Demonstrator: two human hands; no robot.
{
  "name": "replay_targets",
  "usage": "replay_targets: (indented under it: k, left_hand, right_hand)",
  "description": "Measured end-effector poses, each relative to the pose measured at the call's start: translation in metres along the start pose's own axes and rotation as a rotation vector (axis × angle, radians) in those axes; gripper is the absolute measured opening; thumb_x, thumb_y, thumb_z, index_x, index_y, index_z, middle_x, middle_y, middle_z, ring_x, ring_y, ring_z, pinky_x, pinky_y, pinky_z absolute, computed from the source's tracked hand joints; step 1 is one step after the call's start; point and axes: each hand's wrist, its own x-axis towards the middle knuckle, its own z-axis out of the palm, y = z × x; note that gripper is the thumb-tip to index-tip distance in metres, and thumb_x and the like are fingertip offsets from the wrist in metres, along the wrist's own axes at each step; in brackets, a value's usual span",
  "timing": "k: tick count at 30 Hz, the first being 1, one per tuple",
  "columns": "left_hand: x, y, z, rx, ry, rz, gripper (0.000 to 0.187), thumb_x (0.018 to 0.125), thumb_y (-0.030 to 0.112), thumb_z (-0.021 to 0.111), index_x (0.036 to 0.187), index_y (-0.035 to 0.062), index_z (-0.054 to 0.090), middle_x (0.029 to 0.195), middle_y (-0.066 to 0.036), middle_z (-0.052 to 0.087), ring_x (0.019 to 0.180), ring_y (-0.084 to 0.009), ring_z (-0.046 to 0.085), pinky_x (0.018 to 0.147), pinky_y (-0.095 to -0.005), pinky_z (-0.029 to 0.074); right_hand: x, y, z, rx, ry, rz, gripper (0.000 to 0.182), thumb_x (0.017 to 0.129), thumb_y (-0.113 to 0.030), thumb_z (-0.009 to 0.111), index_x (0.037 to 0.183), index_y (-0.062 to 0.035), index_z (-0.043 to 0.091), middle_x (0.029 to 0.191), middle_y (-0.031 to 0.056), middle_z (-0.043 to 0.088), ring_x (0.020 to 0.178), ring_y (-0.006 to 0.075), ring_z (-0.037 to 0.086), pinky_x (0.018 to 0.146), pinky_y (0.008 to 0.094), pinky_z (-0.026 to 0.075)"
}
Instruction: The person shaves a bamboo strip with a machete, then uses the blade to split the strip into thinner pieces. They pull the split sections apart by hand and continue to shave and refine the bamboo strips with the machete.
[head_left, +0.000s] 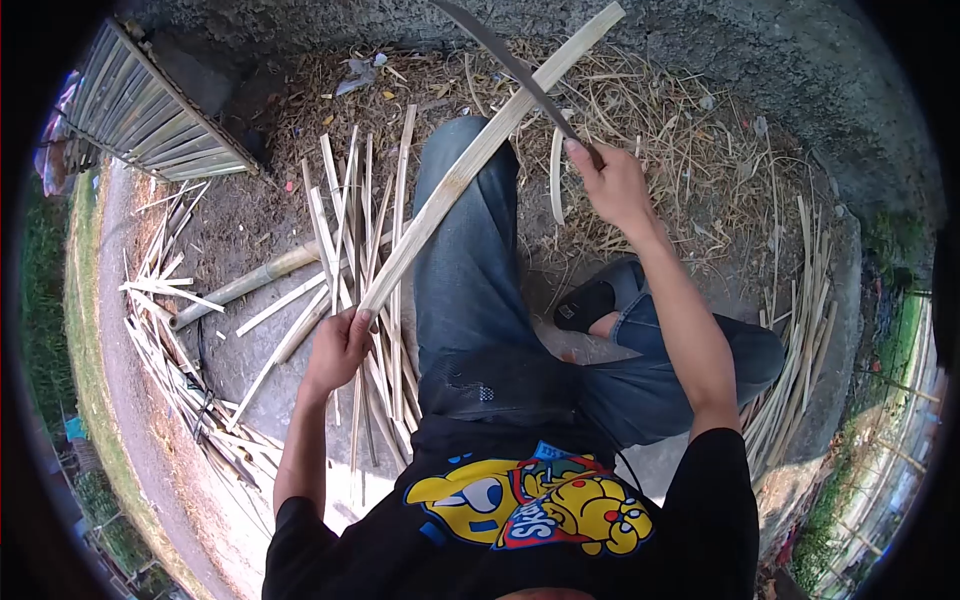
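A long pale bamboo strip (470, 165) slants across the upper middle, passing over my raised knee. My left hand (340, 348) is closed round its lower end. In my right hand (612, 182) is the handle of a long dark blade (515, 68), which crosses the strip near its upper part. A thin curled shaving (557, 178) hangs just below the blade, left of my right hand. Beside my left hand, a loose bundle of split bamboo strips (345, 210) lies on the ground.
A bamboo pole (250, 278) lies at the left, near more piled strips (165, 350). Further strips (800, 330) lie at the right. Shavings (700, 160) cover the ground below a concrete wall (790, 80). A slatted bamboo panel (150, 105) leans at the upper left.
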Motion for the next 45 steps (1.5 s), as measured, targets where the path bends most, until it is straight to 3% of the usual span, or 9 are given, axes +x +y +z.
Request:
replay_targets:
  k: [4, 6, 13, 20, 28, 30, 37, 42, 45]
  left_hand:
    - [-0.001, 0.017, 0.007, 0.308, 0.196, 0.132, 0.04, 0.105, 0.028, 0.051, 0.079, -0.0007, 0.063, 0.053, -0.015, 0.055, 0.046, -0.0271, 0.057, 0.051, -0.0404, 0.044]
    - [-0.008, 0.006, 0.002, 0.348, 0.211, 0.151, 0.035, 0.103, 0.024, 0.053, 0.08, -0.0008, 0.062, 0.055, -0.019, 0.056, 0.048, -0.0341, 0.058, 0.052, -0.0425, 0.045]
    - [-0.043, 0.002, -0.007, 0.409, 0.248, 0.016, 0.03, 0.102, 0.02, 0.054, 0.082, -0.0008, 0.061, 0.06, -0.024, 0.058, 0.057, -0.0436, 0.061, 0.054, -0.0467, 0.046]
    - [-0.022, -0.007, -0.002, 0.393, 0.222, 0.158, 0.03, 0.102, 0.019, 0.055, 0.079, -0.0004, 0.06, 0.06, -0.022, 0.059, 0.054, -0.0424, 0.059, 0.052, -0.0445, 0.045]
    - [-0.081, -0.099, -0.029, 0.341, 0.231, 0.133, 0.035, 0.103, 0.018, 0.049, 0.074, 0.0, 0.058, 0.052, -0.012, 0.055, 0.047, -0.0259, 0.061, 0.049, -0.0368, 0.046]
    - [-0.069, -0.09, -0.017, 0.198, 0.182, 0.128, 0.039, 0.104, 0.021, 0.048, 0.072, 0.0013, 0.056, 0.052, -0.007, 0.054, 0.044, -0.0181, 0.056, 0.047, -0.0331, 0.042]
    - [-0.003, -0.028, -0.011, -0.461, -0.3, -0.25, 0.046, 0.107, 0.041, 0.044, 0.08, 0.0052, 0.053, 0.051, 0.001, 0.042, 0.037, -0.0083, 0.036, 0.035, -0.0259, 0.029]
    - [0.016, 0.01, -0.008, -0.526, -0.35, -0.305, 0.043, 0.107, 0.04, 0.045, 0.082, 0.0062, 0.054, 0.049, 0.001, 0.038, 0.036, -0.0077, 0.031, 0.035, -0.0263, 0.023]
    - [0.01, 0.009, -0.006, -0.549, -0.356, -0.282, 0.045, 0.108, 0.04, 0.044, 0.082, 0.0057, 0.054, 0.049, 0.002, 0.038, 0.036, -0.0075, 0.03, 0.034, -0.0261, 0.022]
  right_hand:
    - [-0.042, -0.053, 0.031, -0.148, -0.286, -0.124, 0.065, 0.095, -0.066, 0.051, 0.088, -0.0023, 0.065, 0.066, 0.0202, 0.066, 0.069, 0.0447, 0.068, 0.066, 0.0513, 0.056]
    - [-0.044, -0.058, 0.03, -0.299, -0.232, -0.285, 0.065, 0.093, -0.067, 0.051, 0.088, -0.0037, 0.064, 0.066, 0.0194, 0.065, 0.07, 0.0439, 0.069, 0.066, 0.0509, 0.057]
    - [0.055, 0.033, -0.022, -0.22, -0.034, 0.098, 0.065, 0.099, -0.063, 0.047, 0.082, -0.0036, 0.066, 0.06, 0.0145, 0.062, 0.059, 0.0335, 0.065, 0.057, 0.0471, 0.049]
    - [-0.032, -0.035, 0.025, -0.484, -0.234, -0.428, 0.067, 0.091, -0.076, 0.045, 0.09, -0.0111, 0.063, 0.063, 0.0149, 0.064, 0.068, 0.0369, 0.07, 0.062, 0.0501, 0.056]
    - [0.109, 0.193, -0.134, -0.097, 0.401, 0.72, 0.072, 0.1, -0.062, 0.043, 0.07, 0.0003, 0.064, 0.066, 0.0149, 0.064, 0.06, 0.0257, 0.063, 0.058, 0.0401, 0.047]
    - [0.076, 0.18, -0.132, 0.236, 0.463, 0.593, 0.07, 0.098, -0.063, 0.047, 0.076, 0.0018, 0.064, 0.063, 0.0108, 0.06, 0.057, 0.0201, 0.06, 0.056, 0.0369, 0.047]
    - [-0.002, 0.064, -0.041, 0.048, 0.182, 0.1, 0.063, 0.098, -0.059, 0.053, 0.076, -0.0008, 0.063, 0.054, 0.0057, 0.052, 0.052, 0.0191, 0.055, 0.051, 0.0369, 0.04]
    - [-0.044, -0.025, 0.026, -0.079, -0.204, -0.1, 0.062, 0.096, -0.062, 0.051, 0.092, -0.0017, 0.065, 0.064, 0.0216, 0.064, 0.068, 0.0444, 0.067, 0.063, 0.0511, 0.055]
    - [-0.062, -0.043, 0.039, -0.277, -0.231, -0.331, 0.063, 0.093, -0.068, 0.051, 0.089, -0.0062, 0.063, 0.064, 0.0189, 0.065, 0.067, 0.0416, 0.068, 0.061, 0.0521, 0.055]
